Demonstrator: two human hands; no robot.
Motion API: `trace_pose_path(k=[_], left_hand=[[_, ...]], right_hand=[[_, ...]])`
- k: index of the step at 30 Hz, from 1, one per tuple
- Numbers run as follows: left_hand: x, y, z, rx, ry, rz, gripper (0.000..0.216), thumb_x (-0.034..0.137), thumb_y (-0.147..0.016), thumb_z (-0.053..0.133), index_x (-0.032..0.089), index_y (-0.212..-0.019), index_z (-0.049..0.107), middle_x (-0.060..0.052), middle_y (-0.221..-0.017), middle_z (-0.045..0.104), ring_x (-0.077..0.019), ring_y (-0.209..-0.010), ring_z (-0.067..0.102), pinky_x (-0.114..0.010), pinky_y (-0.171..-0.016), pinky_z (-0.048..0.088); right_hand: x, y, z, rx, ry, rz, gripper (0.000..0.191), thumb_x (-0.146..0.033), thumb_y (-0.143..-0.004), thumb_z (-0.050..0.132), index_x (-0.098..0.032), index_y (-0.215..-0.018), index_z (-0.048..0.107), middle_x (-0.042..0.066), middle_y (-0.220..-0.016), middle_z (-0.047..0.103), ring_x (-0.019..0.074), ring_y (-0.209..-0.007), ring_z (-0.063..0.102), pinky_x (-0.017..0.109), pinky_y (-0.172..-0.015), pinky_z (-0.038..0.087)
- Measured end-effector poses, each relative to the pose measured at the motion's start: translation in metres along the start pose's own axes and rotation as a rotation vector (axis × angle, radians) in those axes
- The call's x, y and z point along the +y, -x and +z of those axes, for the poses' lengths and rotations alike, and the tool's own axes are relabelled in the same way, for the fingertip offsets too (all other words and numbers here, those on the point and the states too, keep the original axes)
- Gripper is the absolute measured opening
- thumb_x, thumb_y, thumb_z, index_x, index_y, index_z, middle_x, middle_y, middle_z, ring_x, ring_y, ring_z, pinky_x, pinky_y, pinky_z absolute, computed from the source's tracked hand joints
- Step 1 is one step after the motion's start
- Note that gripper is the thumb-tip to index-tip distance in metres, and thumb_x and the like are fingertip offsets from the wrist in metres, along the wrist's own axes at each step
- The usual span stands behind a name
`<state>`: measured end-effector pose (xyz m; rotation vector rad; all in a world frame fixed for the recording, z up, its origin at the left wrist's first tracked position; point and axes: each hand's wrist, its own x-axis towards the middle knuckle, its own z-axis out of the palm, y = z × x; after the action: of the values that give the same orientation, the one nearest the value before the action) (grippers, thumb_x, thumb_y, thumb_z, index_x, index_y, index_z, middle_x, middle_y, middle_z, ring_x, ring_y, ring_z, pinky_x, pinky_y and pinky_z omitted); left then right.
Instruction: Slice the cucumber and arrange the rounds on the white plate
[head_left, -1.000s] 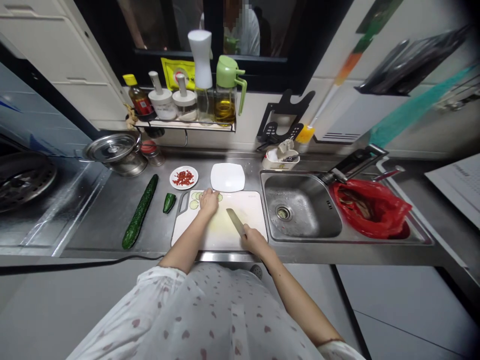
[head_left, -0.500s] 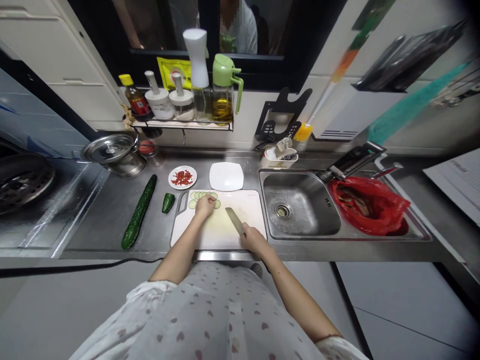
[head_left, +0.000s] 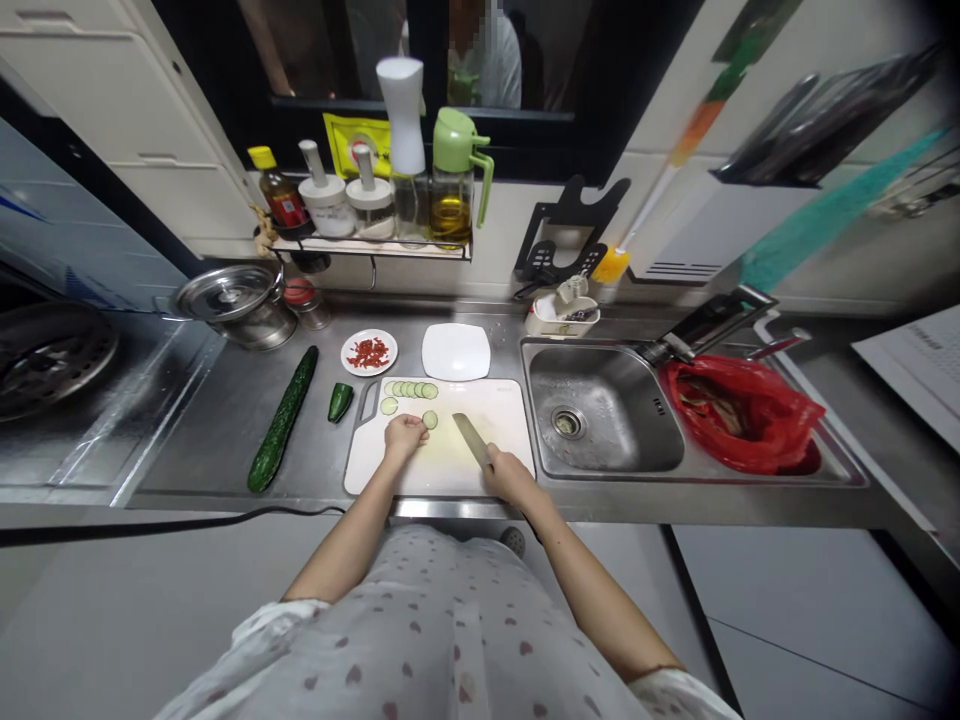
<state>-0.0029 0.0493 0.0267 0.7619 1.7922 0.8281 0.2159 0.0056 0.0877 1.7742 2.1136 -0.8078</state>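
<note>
On the white cutting board, my left hand has its fingers pinched at the edge of a round cucumber slice. Behind it lies a row of overlapping cucumber slices, and a single slice rests just in front of that row. My right hand grips the handle of a kitchen knife, its blade pointing up and left over the board. To the left of the board are a short cucumber end piece and a whole cucumber.
Behind the board stand a plate of chopped red bits and a white square plate. The sink is at right, with a red plastic bag beyond. A lidded pot stands back left, below a bottle rack.
My left hand has drawn back toward me from the row of slices, with the single slice at its fingertips. The knife and my right hand have hardly moved.
</note>
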Motion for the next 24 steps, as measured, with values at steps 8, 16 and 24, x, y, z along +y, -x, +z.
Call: trace_pose_path(k=[8,16,24], left_hand=[[-0.007,0.023,0.001,-0.021,-0.241,0.068,0.02,0.033,-0.073,0.066,0.017,-0.084,0.061,-0.001,-0.065,0.066,-0.0139,-0.064,0.063,-0.024,-0.063,0.048],[0.001,0.028,-0.004,0.086,-0.732,0.385,0.041,0.044,-0.076,0.063,0.028,-0.114,0.061,-0.002,-0.089,0.065,-0.0193,-0.086,0.061,-0.028,-0.073,0.043],[0.006,0.018,-0.008,0.023,-0.715,0.391,0.035,0.033,-0.077,0.062,0.031,-0.112,0.064,0.0,-0.091,0.065,-0.0172,-0.087,0.061,-0.026,-0.074,0.042]], right_hand=[[-0.002,0.001,0.0,-0.002,0.017,-0.001,0.028,-0.014,-0.086,0.039,-0.016,-0.113,0.047,0.013,-0.1,0.066,0.0207,-0.088,0.063,0.026,-0.065,0.035],[-0.011,0.01,-0.006,-0.001,0.096,-0.052,0.03,-0.015,-0.087,0.038,-0.018,-0.116,0.046,0.012,-0.099,0.066,0.0216,-0.09,0.063,0.027,-0.069,0.037],[-0.018,0.015,-0.007,-0.006,0.19,-0.098,0.032,-0.012,-0.086,0.038,-0.017,-0.116,0.046,0.014,-0.096,0.067,0.0238,-0.092,0.063,0.029,-0.071,0.039]])
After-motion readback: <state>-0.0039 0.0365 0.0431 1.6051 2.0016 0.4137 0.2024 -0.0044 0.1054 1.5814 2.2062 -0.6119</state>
